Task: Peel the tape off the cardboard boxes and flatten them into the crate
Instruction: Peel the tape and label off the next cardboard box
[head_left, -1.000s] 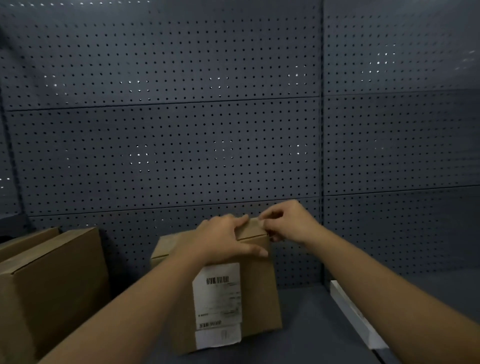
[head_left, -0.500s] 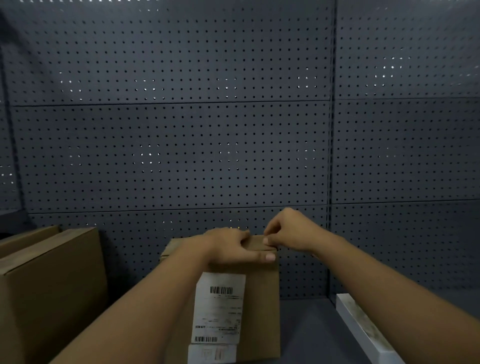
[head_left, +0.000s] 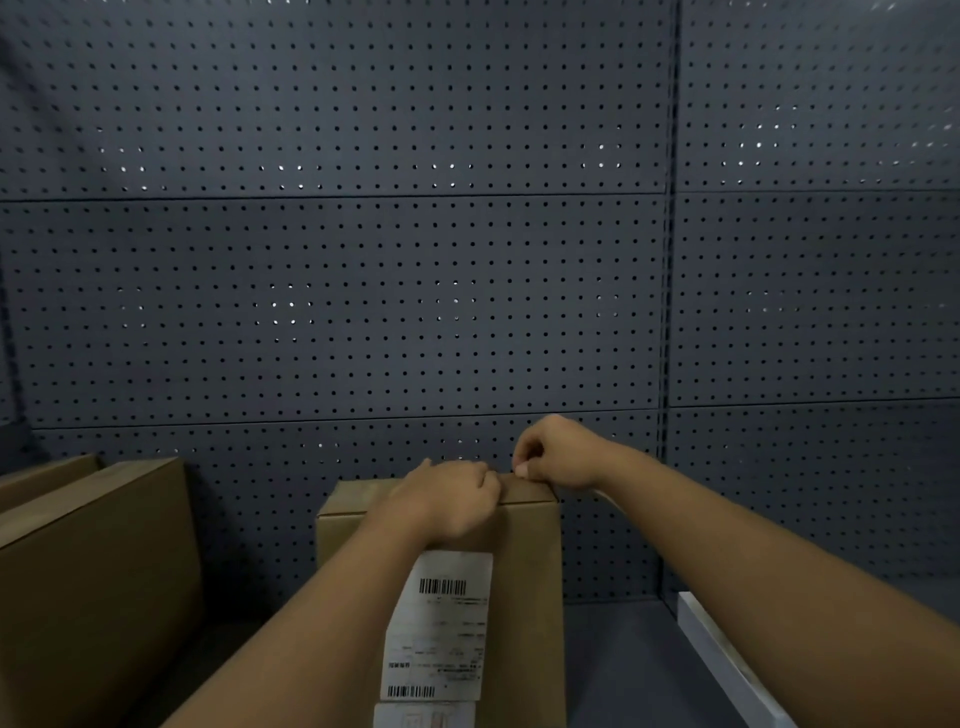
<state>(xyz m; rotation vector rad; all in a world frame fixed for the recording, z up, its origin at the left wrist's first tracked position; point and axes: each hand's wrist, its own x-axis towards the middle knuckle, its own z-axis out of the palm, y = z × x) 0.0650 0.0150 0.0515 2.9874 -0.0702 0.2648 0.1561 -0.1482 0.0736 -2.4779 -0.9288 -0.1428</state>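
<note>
A brown cardboard box (head_left: 524, 582) stands upright in front of me, with a white shipping label (head_left: 441, 623) on its near face. My left hand (head_left: 447, 499) lies over the box's top front edge, fingers curled down on it. My right hand (head_left: 556, 454) sits at the top right corner, thumb and forefinger pinched together at the top seam; the tape itself is too faint to make out. No crate is in view.
A larger cardboard box (head_left: 93, 582) stands at the left, another box edge (head_left: 41, 478) behind it. A grey pegboard wall (head_left: 363, 291) closes the back. A white strip (head_left: 727, 660) lies on the dark shelf at the right.
My left hand's fingers have curled down over the box's top edge from a flatter spread. My right hand has lifted slightly at the corner. The view has shifted, so the box sits lower and further right.
</note>
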